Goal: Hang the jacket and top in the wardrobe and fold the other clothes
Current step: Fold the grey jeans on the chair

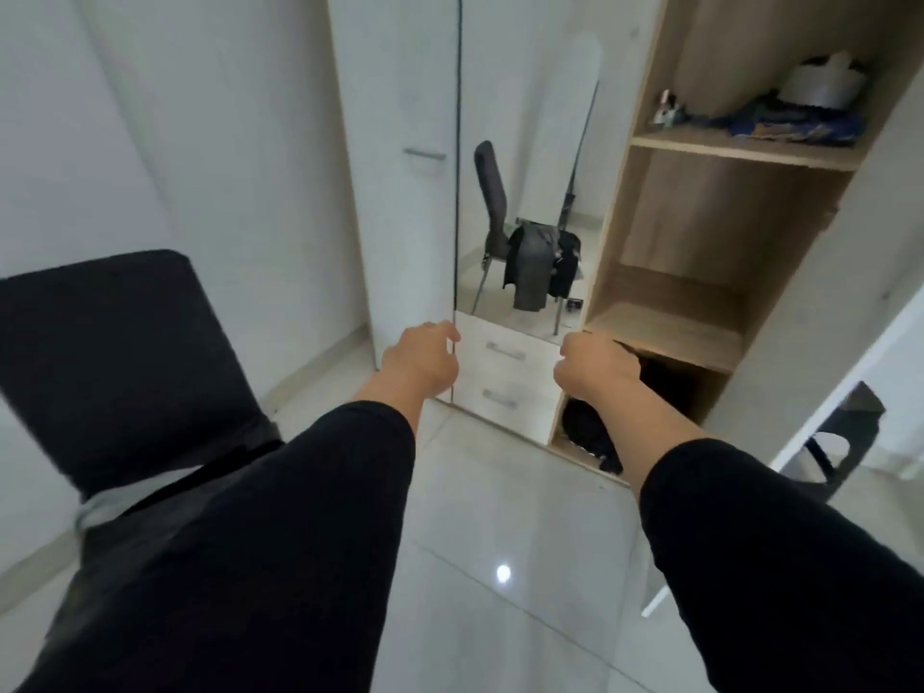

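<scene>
Two hands reach toward the wardrobe in the middle of the frame, each on a black-sleeved arm. The left hand has its fingers curled round the lower edge of the mirrored door, gripping it. The right hand is curled with its fingers turned away; it sits against something dark at the lowest shelf edge, and whether it holds anything cannot be told. Below the mirror are two white drawers, each with one bar handle. At right the open wooden section shows three shelves; the top one carries a blue patterned cloth, a white round container and a few small items. One dark garment lies bunched in the bottom compartment. The mirror reflects one chair draped with dark clothes. One black chair fills the lower left.
</scene>
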